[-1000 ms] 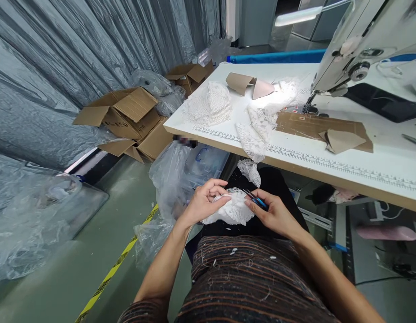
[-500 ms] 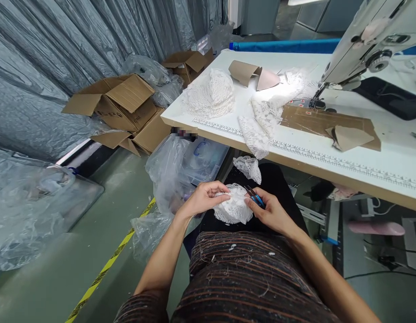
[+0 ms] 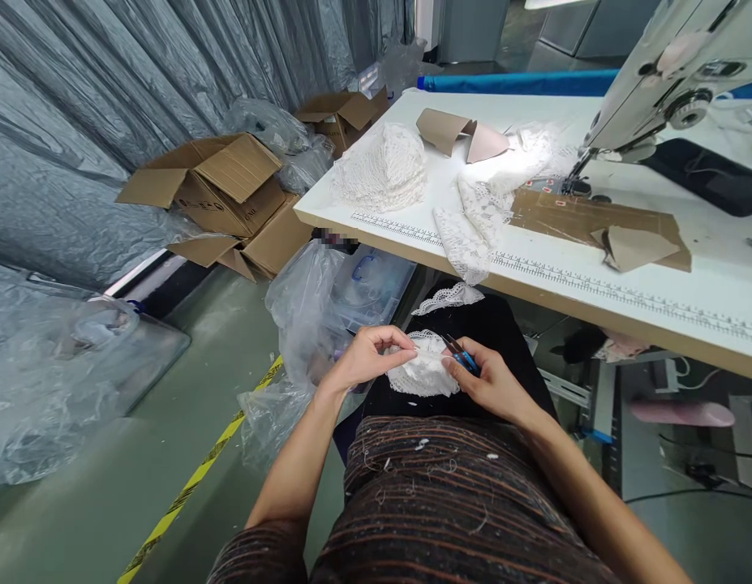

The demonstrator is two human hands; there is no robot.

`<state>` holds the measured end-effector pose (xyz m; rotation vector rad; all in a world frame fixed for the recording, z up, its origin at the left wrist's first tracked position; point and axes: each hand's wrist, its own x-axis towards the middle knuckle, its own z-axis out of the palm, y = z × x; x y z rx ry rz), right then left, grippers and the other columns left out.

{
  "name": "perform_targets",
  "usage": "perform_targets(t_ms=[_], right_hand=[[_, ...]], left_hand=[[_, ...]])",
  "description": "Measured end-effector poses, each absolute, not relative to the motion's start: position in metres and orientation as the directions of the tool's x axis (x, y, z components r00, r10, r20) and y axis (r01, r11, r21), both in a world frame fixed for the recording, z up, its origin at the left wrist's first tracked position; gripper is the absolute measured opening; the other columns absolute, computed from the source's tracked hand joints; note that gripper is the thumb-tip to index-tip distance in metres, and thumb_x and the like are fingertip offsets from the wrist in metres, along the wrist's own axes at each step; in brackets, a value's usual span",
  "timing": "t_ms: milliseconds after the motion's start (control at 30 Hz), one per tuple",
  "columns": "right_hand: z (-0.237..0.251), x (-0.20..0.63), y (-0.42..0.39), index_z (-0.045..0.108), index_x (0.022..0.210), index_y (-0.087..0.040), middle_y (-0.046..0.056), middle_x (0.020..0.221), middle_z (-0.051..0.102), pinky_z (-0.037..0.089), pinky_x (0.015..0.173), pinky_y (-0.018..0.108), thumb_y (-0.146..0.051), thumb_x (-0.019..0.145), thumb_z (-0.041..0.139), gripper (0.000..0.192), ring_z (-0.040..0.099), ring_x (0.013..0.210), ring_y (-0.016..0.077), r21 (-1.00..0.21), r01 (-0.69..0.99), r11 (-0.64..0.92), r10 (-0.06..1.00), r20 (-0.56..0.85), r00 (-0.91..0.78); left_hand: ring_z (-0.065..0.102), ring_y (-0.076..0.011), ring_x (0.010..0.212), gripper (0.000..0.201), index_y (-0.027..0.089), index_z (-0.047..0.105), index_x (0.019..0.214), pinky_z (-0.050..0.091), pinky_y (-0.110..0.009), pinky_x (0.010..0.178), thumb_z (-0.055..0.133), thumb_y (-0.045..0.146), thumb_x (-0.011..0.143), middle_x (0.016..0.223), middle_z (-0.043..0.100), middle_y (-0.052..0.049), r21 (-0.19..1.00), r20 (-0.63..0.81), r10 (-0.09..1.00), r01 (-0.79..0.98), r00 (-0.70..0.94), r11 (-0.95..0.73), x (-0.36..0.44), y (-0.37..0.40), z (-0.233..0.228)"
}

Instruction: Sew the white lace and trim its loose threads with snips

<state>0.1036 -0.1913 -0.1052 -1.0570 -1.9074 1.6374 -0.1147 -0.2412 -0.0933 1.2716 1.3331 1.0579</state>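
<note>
A white lace piece [image 3: 425, 369] lies over my lap, stretched between both hands. My left hand [image 3: 376, 354] pinches its left upper edge between thumb and fingertips. In my right hand [image 3: 488, 380] are blue-handled thread snips [image 3: 461, 357], dark blades pointing up and left. The right thumb and fingertip also press on the lace's right side. Another lace piece [image 3: 449, 298] rests on my dark-clad leg just beyond, below the table edge. Above it, a lace strip [image 3: 466, 243] hangs over that edge from the sewing machine side.
The white table [image 3: 406, 251] has a ruler printed along its front edge. On it are a lace stack [image 3: 388, 166], brown card pieces [image 3: 445, 130] and a sewing machine [image 3: 649, 89]. Cardboard boxes [image 3: 229, 174], plastic bags [image 3: 302, 300] and a clear bin [image 3: 376, 284] stand to the left.
The lace between my hands has bunched and folded somewhat. The piece on my leg now lies flatter and wider. Both hands stay nearly in place, still gripping; the view has shifted slightly.
</note>
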Motion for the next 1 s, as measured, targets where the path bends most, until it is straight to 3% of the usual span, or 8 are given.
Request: perform_targets(t_ms=[100,400,567,867,1000], right_hand=[[-0.105,0.104,-0.191,0.054,0.083,-0.019,-0.004,0.063,0.043,0.032,0.049,0.022,-0.046,0.089,0.054,0.028,0.037,0.055,0.0105,-0.963,0.269,0.013,0.753,-0.167,-0.636],[-0.106,0.106,-0.187,0.063,0.097,-0.016,-0.003,0.065,0.049,0.036,0.05,0.022,-0.044,0.087,0.058,0.03,0.042,0.055,0.0104,-0.965,0.261,0.036,0.786,-0.134,-0.604],[-0.112,0.107,-0.184,0.065,0.089,-0.016,-0.004,0.06,0.049,0.035,0.047,0.023,-0.051,0.085,0.059,0.036,0.042,0.052,0.0106,-0.965,0.26,0.026,0.781,-0.142,-0.608],[-0.116,0.112,-0.195,0.055,0.076,-0.019,-0.006,0.06,0.044,0.032,0.045,0.021,-0.051,0.088,0.055,0.035,0.034,0.048,0.0079,-0.969,0.244,-0.046,0.708,-0.204,-0.676],[-0.128,0.12,-0.192,0.06,0.088,-0.018,-0.002,0.065,0.057,0.04,0.048,0.024,-0.049,0.088,0.053,0.031,0.046,0.049,0.0112,-0.916,0.394,0.081,0.855,-0.139,-0.499]], left_hand=[[0.06,-0.0105,0.066,0.023,0.013,0.065,0.073,0.046,-0.021,0.061,0.077,0.033,0.072,0.074,0.069,-0.004,0.987,-0.064,0.998,0.145,-0.022,0.067,-0.112,-0.241,-0.094],[0.063,-0.0107,0.065,0.045,0.016,0.056,0.105,0.049,-0.021,0.064,0.08,0.03,0.069,0.078,0.071,-0.002,0.996,-0.087,0.996,0.007,0.028,0.087,-0.118,-0.24,-0.102],[0.062,-0.01,0.066,0.043,0.016,0.056,0.112,0.048,-0.022,0.066,0.074,0.03,0.076,0.082,0.071,-0.004,0.987,-0.046,0.998,0.158,0.035,0.04,-0.117,-0.241,-0.103],[0.061,-0.0113,0.072,0.037,0.017,0.053,0.119,0.047,-0.023,0.069,0.061,0.027,0.085,0.087,0.068,-0.003,0.924,0.04,0.991,0.372,0.128,-0.085,-0.108,-0.239,-0.103],[0.064,-0.017,0.092,0.032,0.021,0.057,0.115,0.049,-0.03,0.082,0.063,0.026,0.084,0.102,0.068,-0.005,0.852,0.135,0.989,0.501,0.067,-0.15,-0.099,-0.226,-0.12]])
